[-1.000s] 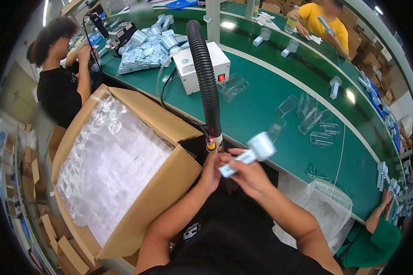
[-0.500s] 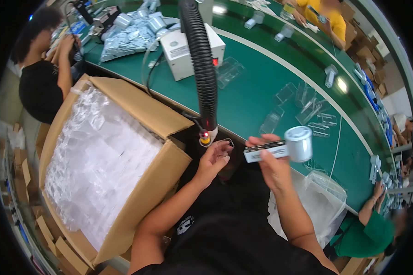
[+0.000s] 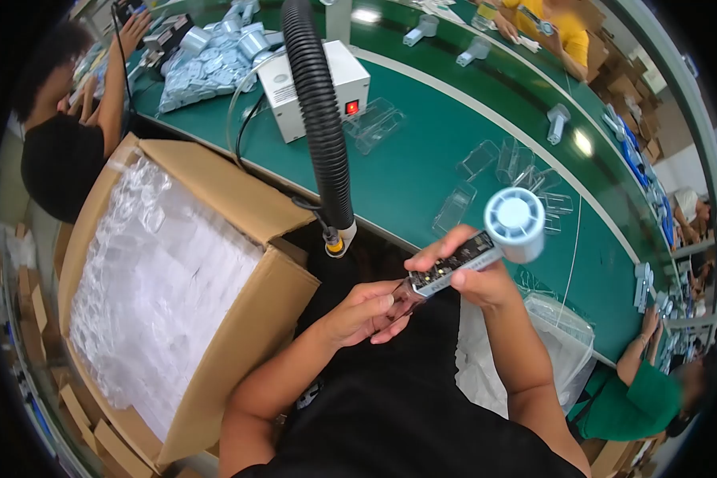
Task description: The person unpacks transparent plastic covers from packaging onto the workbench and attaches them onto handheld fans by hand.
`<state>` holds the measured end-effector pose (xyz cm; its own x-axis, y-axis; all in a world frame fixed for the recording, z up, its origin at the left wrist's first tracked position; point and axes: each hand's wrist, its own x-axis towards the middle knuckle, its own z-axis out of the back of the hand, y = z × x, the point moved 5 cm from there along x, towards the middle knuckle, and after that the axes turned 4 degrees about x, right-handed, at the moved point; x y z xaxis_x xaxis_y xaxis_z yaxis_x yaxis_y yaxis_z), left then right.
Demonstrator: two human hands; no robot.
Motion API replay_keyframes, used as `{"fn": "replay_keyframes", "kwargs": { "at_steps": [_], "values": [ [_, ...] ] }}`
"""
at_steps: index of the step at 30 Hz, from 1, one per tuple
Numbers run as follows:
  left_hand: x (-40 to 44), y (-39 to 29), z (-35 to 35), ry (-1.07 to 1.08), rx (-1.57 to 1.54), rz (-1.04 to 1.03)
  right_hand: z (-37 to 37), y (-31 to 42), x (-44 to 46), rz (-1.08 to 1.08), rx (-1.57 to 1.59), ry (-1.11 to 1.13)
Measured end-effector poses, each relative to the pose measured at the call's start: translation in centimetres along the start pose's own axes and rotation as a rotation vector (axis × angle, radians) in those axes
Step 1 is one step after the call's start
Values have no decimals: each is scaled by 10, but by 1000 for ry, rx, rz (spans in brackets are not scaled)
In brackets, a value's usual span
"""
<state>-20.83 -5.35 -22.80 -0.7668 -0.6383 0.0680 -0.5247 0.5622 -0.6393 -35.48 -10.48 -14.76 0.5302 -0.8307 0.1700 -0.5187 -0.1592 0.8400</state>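
A pale blue device point(image 3: 486, 243) is tilting across the centre right of the frame, its round, spoked head point(image 3: 515, 225) pointing to the upper right and its narrow handle point(image 3: 456, 265) sloping down to the lower left. The handle's upper face is showing a dark circuit board point(image 3: 452, 261) with small bright spots. Dark lettering is running along the handle's pale side, but it is too small and blurred to read. The right hand point(image 3: 486, 279) is pinching the handle between thumb and fingers just below the head. The left hand point(image 3: 368, 312) is closing thumb and fingers around a clear cover point(image 3: 402, 303), which is meeting the handle's lower end. More clear covers point(image 3: 455, 209) are lying on the green table point(image 3: 406, 171), beyond the hands.
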Motion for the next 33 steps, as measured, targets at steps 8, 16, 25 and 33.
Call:
{"fn": "replay_keyframes", "kwargs": {
  "at_steps": [8,16,25,33],
  "values": [
    [3,4,-12,-10,-24,-28,-18,22,-2,87,-541,475],
    [2,-27,-25,-71,381,-60,36,42,-55,-295,-414,-45],
    [1,-47,-48,-278,1015,-207,-18,70,-26,-388,-1011,42],
    [-5,-76,-78,-170,1333,-412,-31,68,-37,-319,-916,70]
  ]
}}
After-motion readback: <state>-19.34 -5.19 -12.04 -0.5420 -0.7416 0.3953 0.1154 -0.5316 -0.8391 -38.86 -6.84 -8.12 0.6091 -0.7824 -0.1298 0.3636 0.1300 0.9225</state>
